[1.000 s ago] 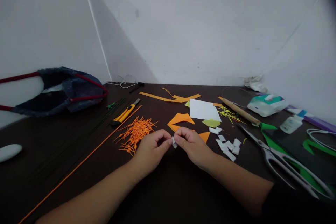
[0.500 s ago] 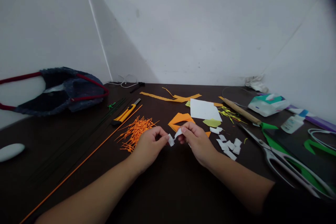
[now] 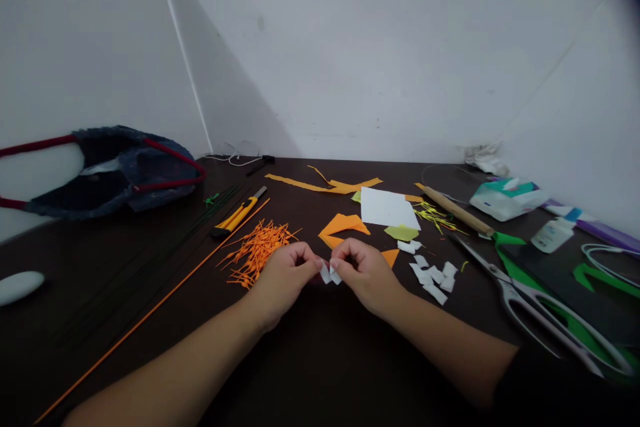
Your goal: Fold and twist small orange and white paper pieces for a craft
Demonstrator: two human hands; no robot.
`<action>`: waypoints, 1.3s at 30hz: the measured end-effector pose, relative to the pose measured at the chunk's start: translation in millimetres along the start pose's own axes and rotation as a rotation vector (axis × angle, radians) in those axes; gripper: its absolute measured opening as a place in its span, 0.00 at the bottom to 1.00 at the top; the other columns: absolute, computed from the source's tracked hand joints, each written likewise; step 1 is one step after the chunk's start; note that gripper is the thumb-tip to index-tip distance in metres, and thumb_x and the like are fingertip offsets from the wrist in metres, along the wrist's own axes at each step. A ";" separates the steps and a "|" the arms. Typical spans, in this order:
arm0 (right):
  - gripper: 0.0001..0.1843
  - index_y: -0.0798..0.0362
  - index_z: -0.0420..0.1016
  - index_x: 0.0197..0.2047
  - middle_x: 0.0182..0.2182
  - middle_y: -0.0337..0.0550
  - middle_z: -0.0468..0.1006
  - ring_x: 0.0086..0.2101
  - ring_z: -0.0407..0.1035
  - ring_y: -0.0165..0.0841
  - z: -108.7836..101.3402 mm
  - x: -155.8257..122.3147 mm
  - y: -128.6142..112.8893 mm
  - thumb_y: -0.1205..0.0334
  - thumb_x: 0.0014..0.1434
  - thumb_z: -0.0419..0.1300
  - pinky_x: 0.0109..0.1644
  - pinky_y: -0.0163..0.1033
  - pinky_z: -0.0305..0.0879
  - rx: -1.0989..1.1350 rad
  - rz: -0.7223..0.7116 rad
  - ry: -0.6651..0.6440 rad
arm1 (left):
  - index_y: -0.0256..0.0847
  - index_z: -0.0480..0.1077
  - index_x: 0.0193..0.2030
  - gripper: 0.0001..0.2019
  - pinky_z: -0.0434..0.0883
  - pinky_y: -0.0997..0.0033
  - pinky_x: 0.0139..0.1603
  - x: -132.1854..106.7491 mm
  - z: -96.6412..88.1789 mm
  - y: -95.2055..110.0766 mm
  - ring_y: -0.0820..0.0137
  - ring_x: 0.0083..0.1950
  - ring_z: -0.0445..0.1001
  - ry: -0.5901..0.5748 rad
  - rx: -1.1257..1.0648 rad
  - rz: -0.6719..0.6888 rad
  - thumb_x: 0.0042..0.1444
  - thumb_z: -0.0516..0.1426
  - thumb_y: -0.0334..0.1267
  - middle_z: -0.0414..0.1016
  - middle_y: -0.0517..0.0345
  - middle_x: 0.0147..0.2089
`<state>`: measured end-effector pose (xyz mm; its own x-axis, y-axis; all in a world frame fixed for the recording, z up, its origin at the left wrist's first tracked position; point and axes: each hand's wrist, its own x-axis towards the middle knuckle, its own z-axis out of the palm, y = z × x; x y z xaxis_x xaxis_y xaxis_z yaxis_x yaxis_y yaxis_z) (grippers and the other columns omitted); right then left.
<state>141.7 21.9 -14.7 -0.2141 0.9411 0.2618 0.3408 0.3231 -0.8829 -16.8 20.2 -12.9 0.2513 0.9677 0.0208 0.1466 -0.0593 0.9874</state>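
My left hand [image 3: 290, 277] pinches a small piece of white paper [image 3: 325, 273] between thumb and forefinger. Close against it, my right hand [image 3: 367, 273] pinches another bit of white paper [image 3: 335, 277]; I cannot tell whether the two bits are joined. Both hands are held just above the dark table, fingertips almost touching. Left of my left hand lies a heap of thin orange twisted strips [image 3: 263, 247]. Behind my right hand are folded orange paper pieces [image 3: 343, 225], and to its right several white paper scraps [image 3: 434, 277] lie scattered.
A yellow utility knife [image 3: 237, 215] and a long orange stick [image 3: 150, 317] lie left. At right are large scissors [image 3: 510, 287], a wooden rod [image 3: 455, 209], a glue bottle [image 3: 553, 235] and a wipes pack [image 3: 507, 199]. A white sheet [image 3: 389, 208] lies behind; a denim bag [image 3: 165, 163] stands far left.
My right hand has moved slightly left and turned, bringing its white paper down beside the piece in my left hand. The left hand has barely moved.
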 end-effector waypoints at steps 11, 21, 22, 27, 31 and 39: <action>0.04 0.52 0.66 0.26 0.24 0.39 0.70 0.27 0.64 0.31 2.0 0.4 3.2 0.65 0.51 0.55 0.32 0.37 0.61 -0.027 0.007 -0.050 | 0.38 0.64 0.23 0.07 0.68 0.70 0.36 -1.9 2.9 4.3 0.73 0.29 0.69 -0.041 -0.180 -0.097 0.49 0.55 0.37 0.70 0.62 0.24; 0.09 0.51 0.72 0.32 0.29 0.40 0.71 0.28 0.66 0.30 3.6 0.0 2.0 0.69 0.44 0.60 0.31 0.36 0.63 -0.067 -0.095 -0.056 | 0.37 0.63 0.24 0.08 0.68 0.71 0.35 3.1 -0.7 -1.6 0.75 0.28 0.69 0.002 -0.248 -0.119 0.51 0.55 0.37 0.69 0.61 0.25; 0.09 0.51 0.72 0.32 0.29 0.40 0.71 0.28 0.66 0.30 4.4 0.0 3.2 0.70 0.44 0.59 0.31 0.36 0.63 -0.081 -0.106 -0.046 | 0.37 0.63 0.24 0.08 0.68 0.71 0.35 3.1 -0.9 -1.3 0.75 0.28 0.69 0.002 -0.251 -0.123 0.51 0.55 0.37 0.69 0.61 0.25; 0.07 0.51 0.73 0.32 0.28 0.40 0.76 0.28 0.69 0.31 3.3 0.3 8.1 0.68 0.49 0.57 0.34 0.38 0.64 -0.052 -0.069 -0.010 | 0.36 0.65 0.27 0.08 0.68 0.70 0.38 1.7 -1.1 0.8 0.73 0.31 0.70 -0.040 -0.301 -0.107 0.51 0.55 0.39 0.71 0.59 0.27; 0.06 0.50 0.74 0.31 0.28 0.40 0.77 0.30 0.69 0.32 -0.4 0.9 5.8 0.66 0.51 0.57 0.36 0.39 0.64 0.030 -0.010 -0.033 | 0.38 0.66 0.27 0.05 0.68 0.69 0.40 1.3 -0.9 0.6 0.73 0.32 0.70 -0.038 -0.223 -0.056 0.46 0.58 0.35 0.71 0.60 0.28; 0.05 0.49 0.76 0.30 0.30 0.40 0.76 0.32 0.68 0.32 -0.1 0.8 5.1 0.64 0.51 0.58 0.38 0.40 0.63 0.107 -0.052 -0.027 | 0.39 0.66 0.25 0.03 0.66 0.70 0.38 0.5 -0.8 0.4 0.72 0.32 0.70 -0.003 -0.116 -0.008 0.46 0.56 0.34 0.71 0.62 0.26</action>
<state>143.4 24.3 -19.0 -0.2542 0.9197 0.2993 0.2289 0.3578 -0.9053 -17.5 20.8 -12.3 0.2532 0.9673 0.0128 0.0371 -0.0229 0.9990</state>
